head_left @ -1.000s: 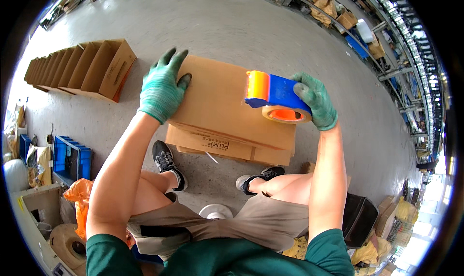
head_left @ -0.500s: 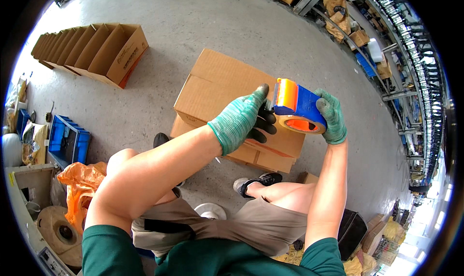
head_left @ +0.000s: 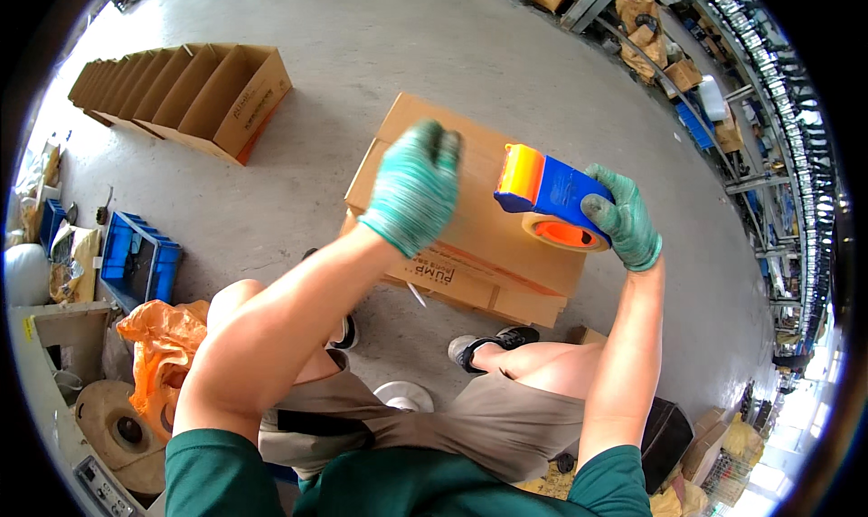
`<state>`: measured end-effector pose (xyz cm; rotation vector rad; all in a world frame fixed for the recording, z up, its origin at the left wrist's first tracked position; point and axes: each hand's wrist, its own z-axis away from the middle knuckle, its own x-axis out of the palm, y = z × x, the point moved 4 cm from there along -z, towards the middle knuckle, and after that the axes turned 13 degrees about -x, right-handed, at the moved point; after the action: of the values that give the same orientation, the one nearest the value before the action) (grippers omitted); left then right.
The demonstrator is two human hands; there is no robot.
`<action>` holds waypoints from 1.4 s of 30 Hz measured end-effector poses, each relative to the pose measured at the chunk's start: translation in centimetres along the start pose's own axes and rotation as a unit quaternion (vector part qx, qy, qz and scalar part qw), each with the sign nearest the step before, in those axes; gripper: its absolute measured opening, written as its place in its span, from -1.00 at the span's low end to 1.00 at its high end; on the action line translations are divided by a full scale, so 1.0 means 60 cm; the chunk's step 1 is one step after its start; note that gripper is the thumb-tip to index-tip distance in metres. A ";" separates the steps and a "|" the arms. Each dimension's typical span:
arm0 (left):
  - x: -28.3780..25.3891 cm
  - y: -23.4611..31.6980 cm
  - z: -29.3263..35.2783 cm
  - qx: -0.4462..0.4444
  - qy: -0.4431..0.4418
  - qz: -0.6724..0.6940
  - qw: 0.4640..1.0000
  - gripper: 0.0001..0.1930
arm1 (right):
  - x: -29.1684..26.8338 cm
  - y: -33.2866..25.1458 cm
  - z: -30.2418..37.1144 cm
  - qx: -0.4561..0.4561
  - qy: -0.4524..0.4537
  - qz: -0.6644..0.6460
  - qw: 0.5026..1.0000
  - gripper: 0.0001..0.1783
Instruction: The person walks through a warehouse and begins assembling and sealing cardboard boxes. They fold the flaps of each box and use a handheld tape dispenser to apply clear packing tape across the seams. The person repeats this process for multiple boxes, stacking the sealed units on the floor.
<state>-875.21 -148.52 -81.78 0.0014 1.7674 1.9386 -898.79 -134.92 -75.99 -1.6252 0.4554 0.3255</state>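
Note:
My right hand (head_left: pixel 628 217), in a green knit glove with grey fingertips, is closed around the end of a blue tape dispenser (head_left: pixel 565 193). The dispenser has an orange-yellow front piece and carries a roll of tape with an orange core. It is held above the right part of a closed brown cardboard box (head_left: pixel 484 191). Over the box's left part hovers my gloved left hand (head_left: pixel 414 189), back toward me, apart from the dispenser. Its fingers are smeared by motion and partly hidden, so their closure does not show.
A row of open cardboard boxes (head_left: pixel 226 110) stands on the floor at far left. Near left are a blue crate (head_left: pixel 136 259), an orange plastic bag (head_left: pixel 167 341) and a large reel (head_left: pixel 113 436). Loaded metal shelving (head_left: pixel 755 182) runs along the right. My feet flank the box's near side.
My left hand has moved left and slightly up, away from the front of the dispenser. My right hand keeps its grip, with the dispenser turned slightly. The whole view has shifted a little.

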 end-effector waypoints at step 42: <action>-0.062 -0.091 -0.103 0.000 -0.240 -0.012 0.971 -0.57 | -0.272 -0.010 0.247 0.220 -0.060 0.250 0.941 -0.34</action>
<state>-872.05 -155.49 -86.55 0.4137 1.4344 1.7356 -911.99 -118.51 -69.42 -1.0303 0.7874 0.6492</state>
